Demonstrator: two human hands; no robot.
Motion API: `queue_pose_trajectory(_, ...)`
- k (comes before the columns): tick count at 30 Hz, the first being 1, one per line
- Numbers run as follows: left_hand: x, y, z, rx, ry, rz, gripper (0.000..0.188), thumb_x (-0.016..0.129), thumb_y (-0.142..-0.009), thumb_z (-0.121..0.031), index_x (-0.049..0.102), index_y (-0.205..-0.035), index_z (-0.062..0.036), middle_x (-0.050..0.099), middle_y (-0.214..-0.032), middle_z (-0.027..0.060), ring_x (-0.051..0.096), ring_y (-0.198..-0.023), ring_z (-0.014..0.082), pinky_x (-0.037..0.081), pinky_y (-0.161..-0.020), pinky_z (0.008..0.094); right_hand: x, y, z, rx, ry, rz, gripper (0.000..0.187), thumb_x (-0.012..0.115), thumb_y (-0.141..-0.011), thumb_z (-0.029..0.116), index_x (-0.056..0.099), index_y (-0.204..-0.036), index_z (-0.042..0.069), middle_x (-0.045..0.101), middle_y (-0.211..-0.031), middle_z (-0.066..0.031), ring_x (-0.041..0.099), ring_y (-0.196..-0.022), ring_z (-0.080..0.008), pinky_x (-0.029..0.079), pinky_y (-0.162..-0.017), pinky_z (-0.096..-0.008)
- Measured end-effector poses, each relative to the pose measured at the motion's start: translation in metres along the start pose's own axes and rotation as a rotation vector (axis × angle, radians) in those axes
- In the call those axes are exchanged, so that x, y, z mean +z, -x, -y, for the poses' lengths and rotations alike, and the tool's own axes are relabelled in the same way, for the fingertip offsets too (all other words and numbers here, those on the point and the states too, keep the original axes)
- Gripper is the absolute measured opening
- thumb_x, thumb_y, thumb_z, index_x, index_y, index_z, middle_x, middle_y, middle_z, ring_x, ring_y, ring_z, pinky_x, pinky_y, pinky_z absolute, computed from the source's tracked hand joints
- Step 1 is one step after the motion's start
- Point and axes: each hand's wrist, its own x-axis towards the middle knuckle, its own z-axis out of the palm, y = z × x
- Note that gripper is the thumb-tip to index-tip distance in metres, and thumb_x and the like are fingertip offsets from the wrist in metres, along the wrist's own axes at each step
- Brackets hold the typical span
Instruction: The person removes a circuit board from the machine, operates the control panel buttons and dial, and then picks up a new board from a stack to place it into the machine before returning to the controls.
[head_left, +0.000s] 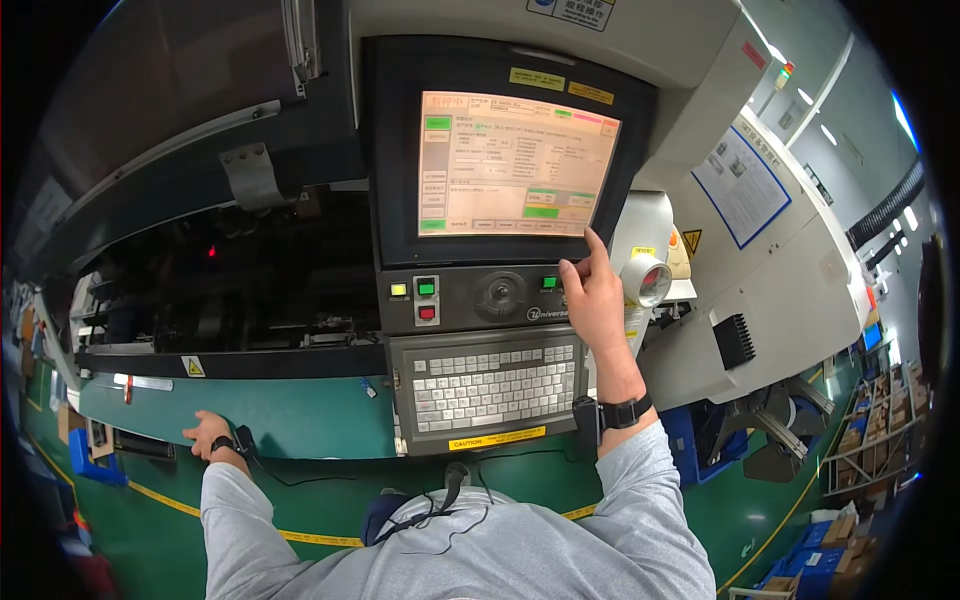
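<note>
A lit touchscreen (520,170) in a black frame stands in front of me on a large machine. My right hand (595,290) is raised at its lower right corner, index finger stretched out and thumb apart, holding nothing. Whether the fingertip touches the screen I cannot tell. Below are a control panel with green, red and yellow buttons (427,288), a round knob (501,293) and a white keyboard (490,390). At the left, my left hand (208,432) lies open on the front edge of a green work surface (300,410), with nothing in it.
Behind the green surface is the machine's dark bay (220,270). A small blue item (369,388) and a pale strip (145,382) lie on that surface. Right of the screen are a clear-capped white cylinder (653,282) and a white cover (790,270). Blue bins (700,445) stand below.
</note>
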Motion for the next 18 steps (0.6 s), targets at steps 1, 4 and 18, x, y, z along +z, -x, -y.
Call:
queue_pose_trajectory(1, 0.001, -0.001, 0.0, 0.007, 0.0, -0.006, 0.075, 0.046, -0.091, -0.058, 0.029, -0.148, -0.0121, 0.038, -0.141, 0.0344, 0.05, -0.122, 0.0481, 0.041, -0.1, 0.0545, 0.002, 0.003, 0.001, -0.011, -0.004, 0.0, 0.05, 0.065, -0.091, 0.012, 0.047, -0.137, 0.001, 0.062, -0.071, -0.0083, 0.059, -0.062, -0.0179, 0.049, -0.06, -0.032)
queue_pose_trajectory(4, 0.003, -0.002, 0.002, 0.017, -0.004, -0.015, 0.075, 0.046, -0.091, -0.058, 0.029, -0.148, -0.0121, 0.039, -0.139, 0.0357, 0.05, -0.121, 0.049, 0.042, -0.099, 0.0545, 0.013, 0.016, 0.005, -0.112, -0.015, 0.064, 0.041, 0.068, -0.087, 0.006, 0.056, -0.126, 0.002, 0.059, -0.067, -0.0077, 0.056, -0.058, -0.0167, 0.048, -0.056, -0.0312)
queue_pose_trajectory(18, -0.002, 0.001, 0.003, 0.037, -0.01, -0.007, 0.077, 0.046, -0.092, -0.058, 0.025, -0.151, -0.0117, 0.04, -0.138, 0.0356, 0.049, -0.121, 0.0495, 0.042, -0.1, 0.054, 0.058, 0.037, 0.019, -0.216, 0.117, 0.173, 0.023, 0.072, -0.082, 0.012, 0.062, -0.102, 0.005, 0.062, -0.073, -0.0084, 0.063, -0.068, -0.0261, 0.051, -0.062, -0.0365)
